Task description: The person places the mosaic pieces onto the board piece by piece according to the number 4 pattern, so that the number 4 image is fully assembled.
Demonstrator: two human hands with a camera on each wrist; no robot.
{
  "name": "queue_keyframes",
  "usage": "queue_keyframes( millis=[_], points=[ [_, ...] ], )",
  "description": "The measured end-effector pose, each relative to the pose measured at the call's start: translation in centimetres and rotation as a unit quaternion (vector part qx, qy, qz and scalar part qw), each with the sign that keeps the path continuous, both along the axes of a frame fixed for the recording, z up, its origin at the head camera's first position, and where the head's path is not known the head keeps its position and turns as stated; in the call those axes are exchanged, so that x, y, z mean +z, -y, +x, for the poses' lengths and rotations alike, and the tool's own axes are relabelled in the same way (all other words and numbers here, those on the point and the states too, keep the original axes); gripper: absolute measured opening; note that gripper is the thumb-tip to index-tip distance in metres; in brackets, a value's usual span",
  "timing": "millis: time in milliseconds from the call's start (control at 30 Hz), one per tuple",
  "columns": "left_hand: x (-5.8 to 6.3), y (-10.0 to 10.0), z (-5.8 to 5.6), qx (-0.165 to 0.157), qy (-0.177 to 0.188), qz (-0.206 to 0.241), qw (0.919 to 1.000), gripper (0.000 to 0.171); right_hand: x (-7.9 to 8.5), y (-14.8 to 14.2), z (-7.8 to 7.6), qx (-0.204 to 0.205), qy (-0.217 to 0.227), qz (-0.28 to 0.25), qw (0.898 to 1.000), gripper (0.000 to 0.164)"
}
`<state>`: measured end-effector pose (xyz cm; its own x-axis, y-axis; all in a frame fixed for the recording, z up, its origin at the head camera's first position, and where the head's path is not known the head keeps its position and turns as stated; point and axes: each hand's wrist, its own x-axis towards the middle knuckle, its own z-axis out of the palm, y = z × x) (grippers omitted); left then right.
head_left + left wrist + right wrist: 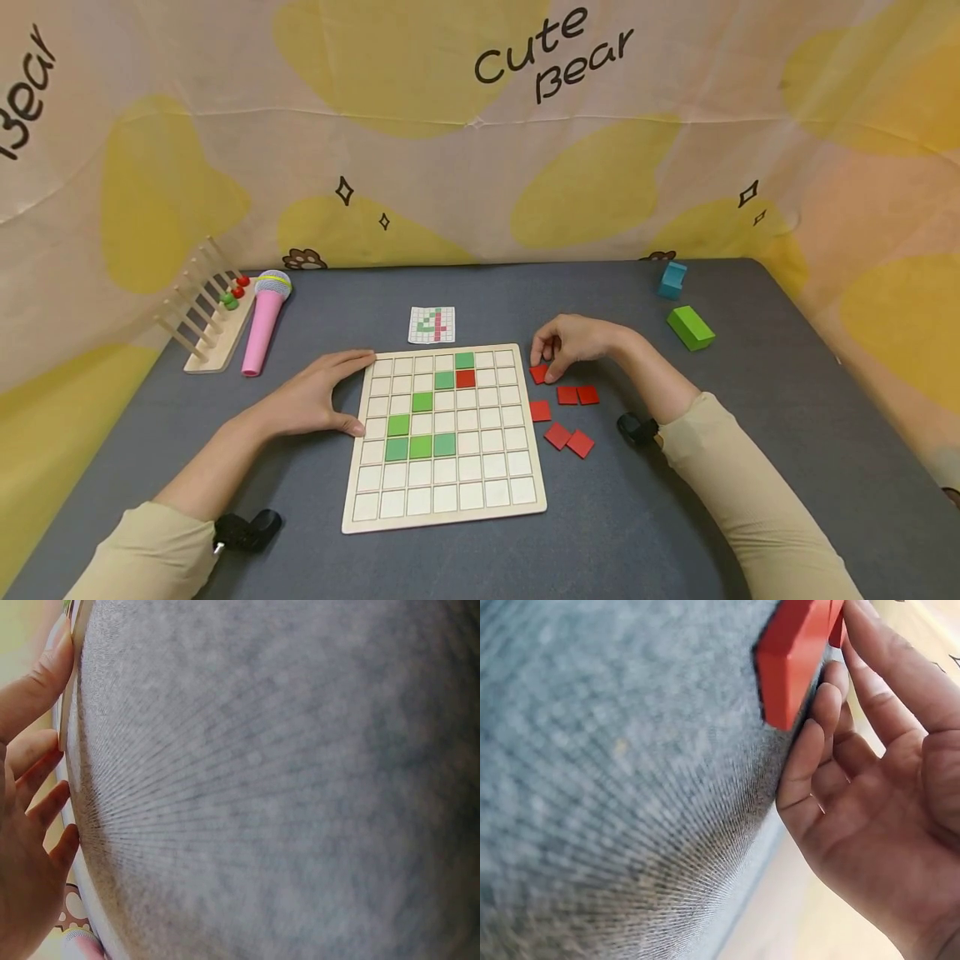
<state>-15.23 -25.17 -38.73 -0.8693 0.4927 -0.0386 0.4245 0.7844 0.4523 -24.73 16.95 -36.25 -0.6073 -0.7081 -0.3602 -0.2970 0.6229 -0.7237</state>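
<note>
Tile handling, R side: one red tile [537, 375] sits just beyond the right edge of the grid board [469, 471], near its upper corner, w/ the R hand [577, 342] over it. Thumb and forefinger appear to pinch it; remaining fingers are curled in. Can't tell whether it's off the table [480, 567] yet.

Rec. for the pickup: grip opposite edges only, since pressing from above would prob. just pin so thin a piece down. Lift straight, keep it level, then lower flat so it clears the cell dividers w/o catching. Check the pattern card [431, 325] first; one placed red tile [465, 378] sits directly below the topmost green tile [464, 360] (neatly seated, btw). Mind the loose red tiles [581, 444] nearby when swinging across.

Pose: R forearm enters from lower right, hand turned so the fingertips point left and down. L hand [318, 396] touches the board's left edge, thumb spread wide from the extended fingers, which reach the top left corner. Adequate bracing, IMO; light pressure should do, as a hard push could skew the grid.
</note>
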Motion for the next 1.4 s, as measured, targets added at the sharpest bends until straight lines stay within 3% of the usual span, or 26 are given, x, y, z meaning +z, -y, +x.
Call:
queue_keyframes(
  millis=[467,733,967,1400],
  points=[
    [0.0,0.0,0.0,0.001,0.001,-0.002,1.0,0.105,0.3,0.3,0.0,-0.01,-0.042,0.042,0.998,0.02],
    [0.0,0.0,0.0,0.0,0.001,-0.002,1.0,0.104,0.6,0.2,0.0,-0.018,-0.05,0.035,0.998,0.009],
    [0.0,0.0,-0.1,0.002,0.003,-0.002,1.0,0.104,1.3,0.3,0.1,-0.016,-0.045,0.03,0.998,0.015],
    [-0.1,0.1,-0.1,0.001,0.002,-0.001,1.0,0.104,2.8,2.1,1.2,-0.023,-0.082,-0.009,0.996,0.017]
  ],
)
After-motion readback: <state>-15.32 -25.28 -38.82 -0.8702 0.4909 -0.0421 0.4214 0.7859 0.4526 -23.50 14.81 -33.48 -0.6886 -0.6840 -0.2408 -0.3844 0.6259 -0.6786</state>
